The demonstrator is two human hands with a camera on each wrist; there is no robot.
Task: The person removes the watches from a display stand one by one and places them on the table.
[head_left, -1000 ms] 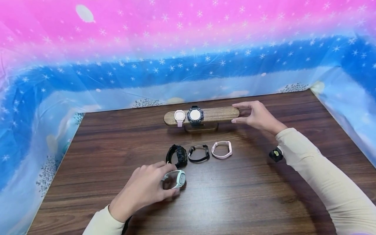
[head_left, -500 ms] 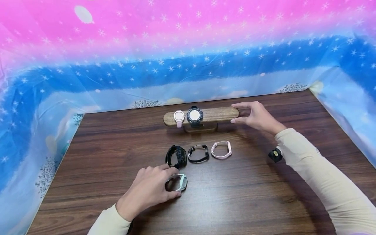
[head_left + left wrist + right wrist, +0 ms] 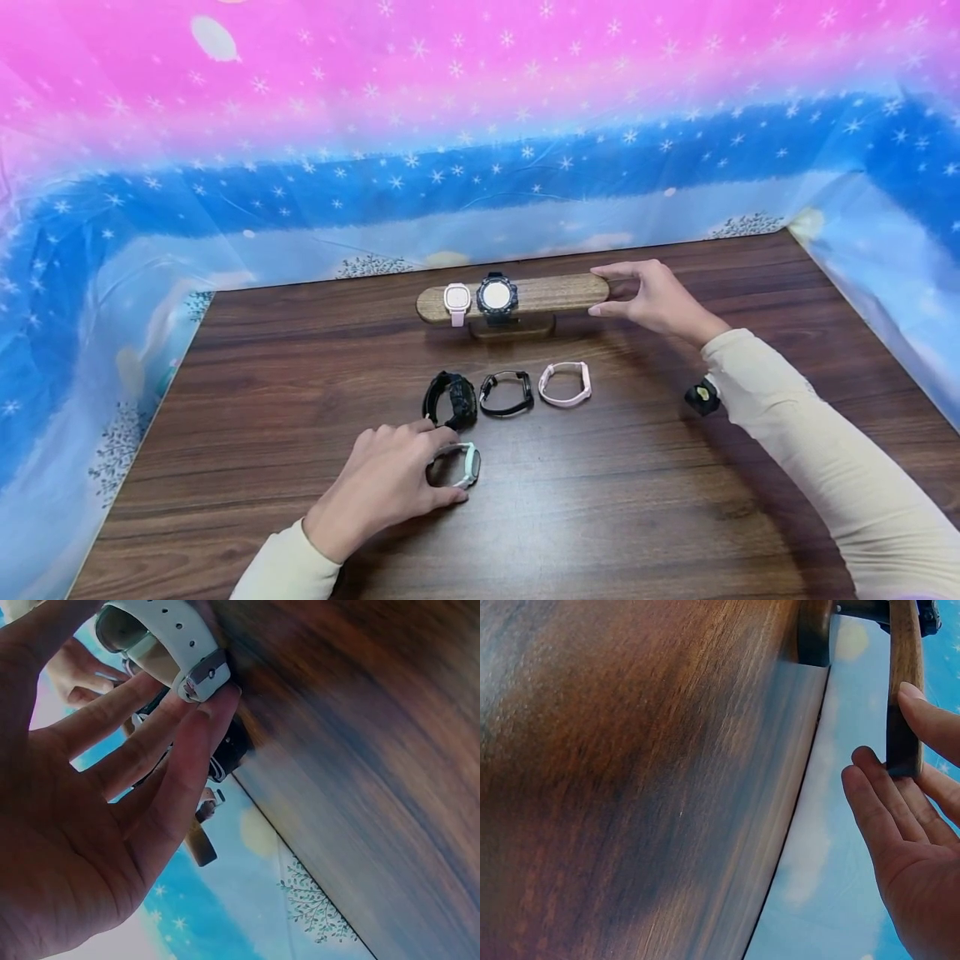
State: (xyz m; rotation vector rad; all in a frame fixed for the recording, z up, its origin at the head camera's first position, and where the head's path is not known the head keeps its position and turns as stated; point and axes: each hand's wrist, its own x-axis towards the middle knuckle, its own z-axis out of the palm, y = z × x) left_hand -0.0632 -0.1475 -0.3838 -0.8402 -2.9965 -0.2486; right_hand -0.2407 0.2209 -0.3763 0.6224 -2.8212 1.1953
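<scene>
My left hand [image 3: 390, 477] is at the pale mint watch [image 3: 471, 465] on the near part of the table, thumb on its near side and fingers on its far side. The left wrist view shows its holed strap and metal buckle [image 3: 204, 673] against the fingertips. My right hand [image 3: 660, 302] holds the right end of the wooden watch stand [image 3: 558, 292] between thumb and fingers; the right wrist view shows the thumb on that bar [image 3: 904, 735]. A pink square watch [image 3: 457, 297] and a black round watch [image 3: 497, 295] are strapped round the stand's left half.
Beyond the mint watch, a chunky black watch [image 3: 452, 400], a slim black band [image 3: 507, 392] and a pale pink band [image 3: 566, 384] stand in a row on the dark wooden table [image 3: 637, 467]. A snowflake-patterned cloth [image 3: 480, 192] hangs behind the table.
My left hand has slid slightly right and toward me with the mint watch, which stands a little lower in view. My right hand and the stand have stayed in place.
</scene>
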